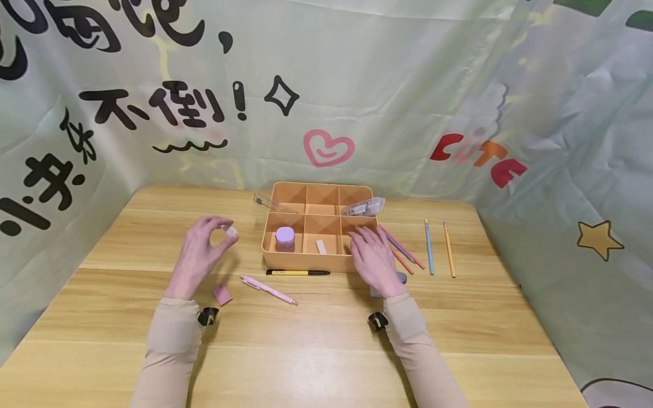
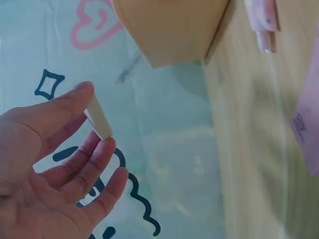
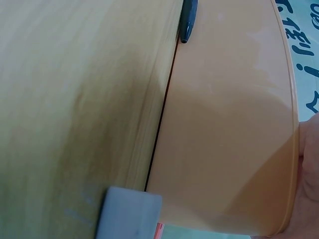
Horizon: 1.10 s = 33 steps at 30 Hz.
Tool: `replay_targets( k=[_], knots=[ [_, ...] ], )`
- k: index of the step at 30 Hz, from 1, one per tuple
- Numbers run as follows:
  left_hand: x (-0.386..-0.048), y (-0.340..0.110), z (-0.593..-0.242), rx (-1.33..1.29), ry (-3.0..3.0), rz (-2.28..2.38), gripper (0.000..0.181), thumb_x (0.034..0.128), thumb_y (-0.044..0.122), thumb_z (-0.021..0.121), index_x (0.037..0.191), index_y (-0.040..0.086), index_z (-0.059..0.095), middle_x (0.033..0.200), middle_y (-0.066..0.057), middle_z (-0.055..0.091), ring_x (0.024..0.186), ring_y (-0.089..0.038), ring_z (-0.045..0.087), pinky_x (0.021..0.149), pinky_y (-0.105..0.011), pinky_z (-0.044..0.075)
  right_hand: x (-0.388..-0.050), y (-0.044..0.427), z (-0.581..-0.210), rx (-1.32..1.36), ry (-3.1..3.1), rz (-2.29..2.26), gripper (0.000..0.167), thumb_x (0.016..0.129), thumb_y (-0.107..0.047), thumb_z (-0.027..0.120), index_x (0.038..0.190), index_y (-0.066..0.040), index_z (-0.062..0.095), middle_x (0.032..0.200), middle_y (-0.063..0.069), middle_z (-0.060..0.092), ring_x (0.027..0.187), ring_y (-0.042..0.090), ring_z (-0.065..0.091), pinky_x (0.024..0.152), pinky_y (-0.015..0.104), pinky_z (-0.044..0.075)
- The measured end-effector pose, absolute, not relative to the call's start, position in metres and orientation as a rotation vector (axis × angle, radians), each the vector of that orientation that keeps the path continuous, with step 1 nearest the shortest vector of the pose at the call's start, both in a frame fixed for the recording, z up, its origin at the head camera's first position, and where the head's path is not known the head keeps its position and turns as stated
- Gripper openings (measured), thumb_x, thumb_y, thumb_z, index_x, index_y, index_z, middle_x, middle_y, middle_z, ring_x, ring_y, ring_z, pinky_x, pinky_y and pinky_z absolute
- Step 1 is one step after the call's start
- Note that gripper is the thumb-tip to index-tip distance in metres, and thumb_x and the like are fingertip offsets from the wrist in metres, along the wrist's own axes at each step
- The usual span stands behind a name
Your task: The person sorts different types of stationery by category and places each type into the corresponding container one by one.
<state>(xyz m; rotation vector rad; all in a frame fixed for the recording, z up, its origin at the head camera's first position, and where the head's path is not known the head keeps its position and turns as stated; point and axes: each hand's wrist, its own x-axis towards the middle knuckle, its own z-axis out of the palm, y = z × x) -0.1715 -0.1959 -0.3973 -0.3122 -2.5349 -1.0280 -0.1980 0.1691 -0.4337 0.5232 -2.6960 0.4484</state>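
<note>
My left hand pinches a small white eraser between thumb and fingers, raised above the table left of an orange-tan organizer box. My right hand reaches over the box's front rim at the front right compartment. What lies under its fingers is hidden, and the right wrist view shows only part of that hand at the rim. A purple-lidded jar stands in the front left compartment. Another white eraser lies in the front middle one. Clear-wrapped items lean across the back compartments.
Before the box lie a yellow-and-black pen, a pink pen and a pink eraser. A grey block sits near the right wrist. Several pencils lie to the right. A printed cloth hangs behind the table.
</note>
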Motion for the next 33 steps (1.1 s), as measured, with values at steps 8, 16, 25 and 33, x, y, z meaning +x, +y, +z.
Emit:
replay_targets(
  k=[8, 16, 25, 33],
  knots=[
    [-0.174, -0.18, -0.39, -0.371, -2.452, -0.994, 0.034, 0.0836, 0.004, 0.079, 0.114, -0.006, 0.069, 0.116, -0.026, 0.068, 0.109, -0.042, 0.062, 0.097, -0.058, 0.047, -0.198, 0.169, -0.433, 0.519, -2.698, 0.44, 0.036, 0.104, -0.02, 0.046, 0.128, -0.002, 0.066, 0.137, 0.019, 0.064, 0.134, 0.039, 0.055, 0.121, 0.059, 0.031],
    [-0.178, -0.157, -0.382, -0.441, -2.521, -1.019, 0.034, 0.0854, 0.007, 0.078, 0.116, -0.003, 0.07, 0.118, -0.023, 0.068, 0.11, -0.04, 0.064, 0.097, -0.056, 0.049, -0.198, 0.169, -0.432, 0.518, -2.719, 0.449, 0.036, 0.104, -0.02, 0.046, 0.129, -0.003, 0.066, 0.139, 0.02, 0.063, 0.136, 0.04, 0.053, 0.122, 0.059, 0.029],
    [-0.183, -0.132, -0.374, -0.534, -2.563, -0.996, 0.035, 0.0847, 0.009, 0.079, 0.116, -0.003, 0.071, 0.117, -0.021, 0.068, 0.107, -0.038, 0.064, 0.093, -0.051, 0.051, -0.198, 0.169, -0.432, 0.526, -2.703, 0.453, 0.036, 0.104, -0.02, 0.045, 0.128, -0.003, 0.066, 0.138, 0.02, 0.063, 0.135, 0.04, 0.054, 0.122, 0.059, 0.029],
    [-0.189, -0.111, -0.368, -0.584, -2.551, -1.005, 0.033, 0.0813, 0.008, 0.082, 0.112, -0.001, 0.073, 0.111, -0.017, 0.07, 0.101, -0.034, 0.065, 0.087, -0.046, 0.053, -0.198, 0.168, -0.432, 0.529, -2.694, 0.444, 0.035, 0.104, -0.019, 0.046, 0.127, -0.003, 0.066, 0.137, 0.02, 0.064, 0.134, 0.04, 0.055, 0.121, 0.06, 0.03]
  ],
)
